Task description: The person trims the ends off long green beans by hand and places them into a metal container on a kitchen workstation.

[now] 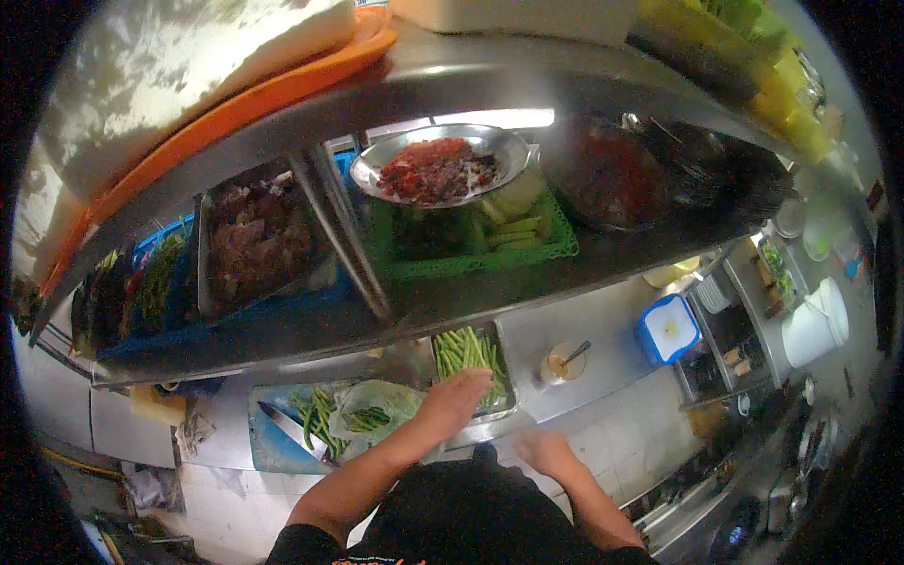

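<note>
My left hand [458,401] lies over the near left part of a metal tray [510,395] filled with cut green beans [462,353]. Its fingers stretch to the right, held close together; the palm side is hidden. Blurred and partly curled, my right hand [545,452] is in front of my body, apart from the tray, and I cannot tell if anything is in it. To the left, a kitchen knife [289,426] rests on a blue cutting board [265,452] beside loose green beans [319,417]. An opened plastic bag [402,399] with more beans sits between board and tray.
Above the counter runs a metal shelf [452,307] holding a steel bowl of chopped red food [438,169], a green basket [480,261] and a tray of meat [258,240]. Right of the beans stand a cup with a spoon [565,361] and a blue container [667,330]. A white bucket [816,325] is farther right.
</note>
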